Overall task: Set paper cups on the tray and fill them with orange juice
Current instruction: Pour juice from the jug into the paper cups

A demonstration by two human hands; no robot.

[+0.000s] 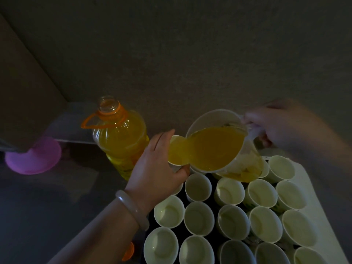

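While right hand (276, 126) gripped the pitcher (228, 149) handle and poured, left hand (154, 168) held the filling paper cup (177, 149) at the tray's (309, 187) 11 o'clock corner. Fill step looked early. Next move called for levelling before overflow, then the empty cup (198, 186) at 5 o'clock.

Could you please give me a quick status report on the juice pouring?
Left grip holding paper cup, right grip tilting pitcher. Juice flowing into cup. Other cups in view empty. Nothing in the way.

Left hand (153, 168) reaches in from lower left, fingers and thumb curled round a paper cup (178, 152); right hand (280, 126), blurred, grips a tilted jug (213, 119) by its handle.
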